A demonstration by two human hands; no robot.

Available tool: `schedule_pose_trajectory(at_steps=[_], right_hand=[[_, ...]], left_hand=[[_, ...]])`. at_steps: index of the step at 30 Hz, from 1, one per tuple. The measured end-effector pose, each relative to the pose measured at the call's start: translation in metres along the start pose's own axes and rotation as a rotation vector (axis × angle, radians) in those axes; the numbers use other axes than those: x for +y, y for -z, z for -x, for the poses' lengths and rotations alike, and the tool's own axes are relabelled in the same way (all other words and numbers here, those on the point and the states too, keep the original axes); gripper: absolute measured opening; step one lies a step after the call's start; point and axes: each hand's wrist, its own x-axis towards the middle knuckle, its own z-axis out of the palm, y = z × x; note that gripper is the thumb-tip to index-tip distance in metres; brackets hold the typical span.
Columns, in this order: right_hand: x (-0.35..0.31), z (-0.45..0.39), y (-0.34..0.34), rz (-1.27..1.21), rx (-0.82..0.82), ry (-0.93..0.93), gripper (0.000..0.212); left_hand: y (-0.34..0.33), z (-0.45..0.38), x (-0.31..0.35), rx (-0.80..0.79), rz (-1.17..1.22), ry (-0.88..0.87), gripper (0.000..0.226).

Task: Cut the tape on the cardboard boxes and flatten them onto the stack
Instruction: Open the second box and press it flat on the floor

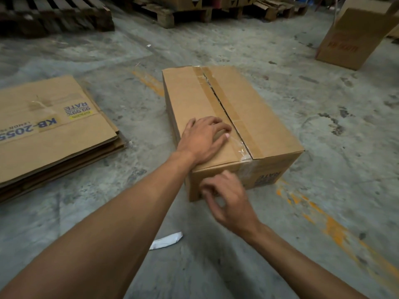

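My left hand lies palm-down on top of the cardboard box, its fingers spread loosely and slightly bent, the tips resting just left of the center seam; it grips nothing, only presses on the left flap. My right hand is at the near end wall of the box, by the lower left corner, fingers curled inward against the cardboard. I cannot tell whether they pinch anything there; the hand is blurred.

The brown tape runs the length of the box top along the seam. A dark gap shows down the middle of it, so the tape looks split along the seam, with crinkled clear tape at the near edge where it folds over the end wall. Blue printing shows on that near wall, partly unreadable.

The box sits on the concrete floor, straight ahead of me. To my left, well apart from it, lies the stack of flattened boxes, the top sheet printed with "KB-205". A white scrap lies on the floor between my forearms. Another box stands far right, and wooden pallets line the far edge.
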Motion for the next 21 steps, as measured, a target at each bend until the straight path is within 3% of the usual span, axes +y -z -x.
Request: schedule_pose_trajectory(at_steps=[3,6,8,12,14,16,18,21], right_hand=[[0.034,-0.017,0.050,0.275,0.119,-0.073,0.039],[0.084,-0.032,0.094,0.368,-0.178,-0.251,0.072],[0.114,-0.039,0.112,0.337,-0.369,-0.303,0.077],[0.136,-0.049,0.129,0.308,-0.414,-0.275,0.071],[0.132,-0.050,0.133,0.241,-0.312,-0.270,0.060],[0.132,-0.050,0.136,0.125,-0.010,-0.342,0.044],[0.132,-0.053,0.140,-0.074,0.216,-0.539,0.036],[0.132,-0.058,0.139,-0.287,0.155,-0.833,0.030]], left_hand=[[-0.002,-0.001,0.000,-0.002,-0.017,0.003,0.040],[-0.001,0.001,0.000,0.018,-0.003,0.008,0.042],[0.001,0.002,0.001,0.029,0.017,0.011,0.042],[0.001,0.003,0.002,0.056,0.079,-0.002,0.044],[-0.001,0.003,0.002,0.052,0.098,-0.015,0.044],[-0.001,0.002,0.000,0.045,0.101,0.010,0.043],[-0.001,0.001,-0.001,0.020,0.060,0.018,0.047],[0.001,-0.001,0.002,-0.101,-0.078,-0.034,0.061]])
